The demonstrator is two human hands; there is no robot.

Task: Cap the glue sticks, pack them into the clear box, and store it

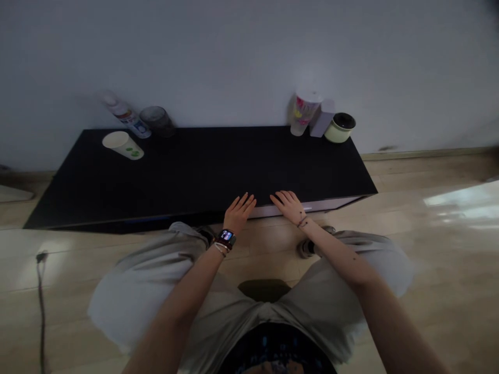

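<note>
A long black cabinet (230,166) stands against the wall in front of me. My left hand (238,212) rests on its front edge with the fingers stretched out, and a smartwatch (226,237) is on that wrist. To its right, my right hand (289,205) lies on the same edge, its fingers extended too. Neither hand holds anything. Below the edge, a pale front panel (327,204) shows on the right side.
At the back left are a white paper cup (123,145), a spray can (127,115) and a dark translucent cup (158,121). At the back right stand a flowered plastic cup (304,115), a lavender box (323,118) and a pale green lidded pot (340,128). A black cable (41,306) lies on the floor.
</note>
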